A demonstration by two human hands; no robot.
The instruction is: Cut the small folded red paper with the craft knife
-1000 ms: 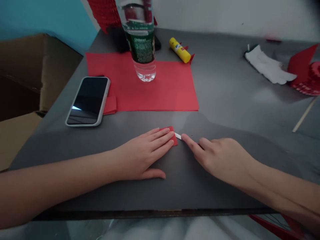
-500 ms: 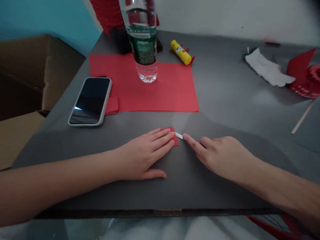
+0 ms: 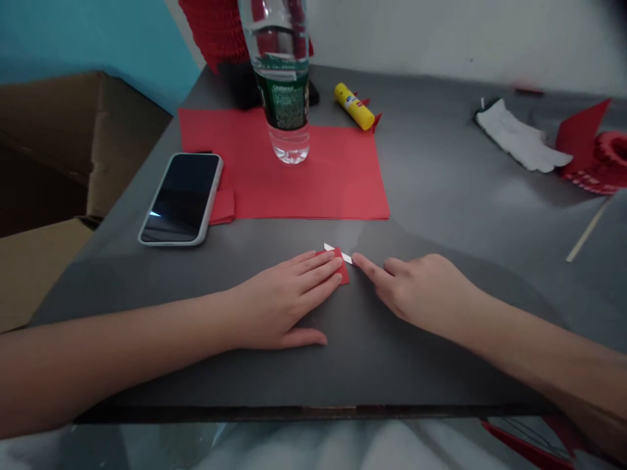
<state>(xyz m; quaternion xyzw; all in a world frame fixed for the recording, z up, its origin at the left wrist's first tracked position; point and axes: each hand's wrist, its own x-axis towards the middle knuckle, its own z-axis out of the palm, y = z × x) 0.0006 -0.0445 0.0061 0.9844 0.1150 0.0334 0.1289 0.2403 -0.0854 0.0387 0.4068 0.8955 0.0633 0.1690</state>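
My left hand (image 3: 289, 300) lies flat with its fingers stretched out, pressing a small piece of red paper (image 3: 344, 274) against the grey table. Its fingers cover most of that paper, and the thumb points away from it. In my right hand (image 3: 416, 284) is a knife blade (image 3: 346, 258), thin and whitish with a slanted tip. The index finger is stretched along it and the other fingers are curled under. The blade crosses the paper's upper right corner, its tip showing past the top edge. Any handle is hidden in the hand.
Behind the hands, a water bottle (image 3: 289, 108) stands on a red sheet (image 3: 318, 189). A phone (image 3: 181, 199) lies to the left, partly over small red pieces (image 3: 223, 207). Farther off are a yellow glue stick (image 3: 353, 106), a white glove (image 3: 519, 137) and a wooden stick (image 3: 588, 230).
My right hand has moved a little to the left and away from me. The blade's tip now shows beyond the paper's top edge. My left hand stays in place on the paper.
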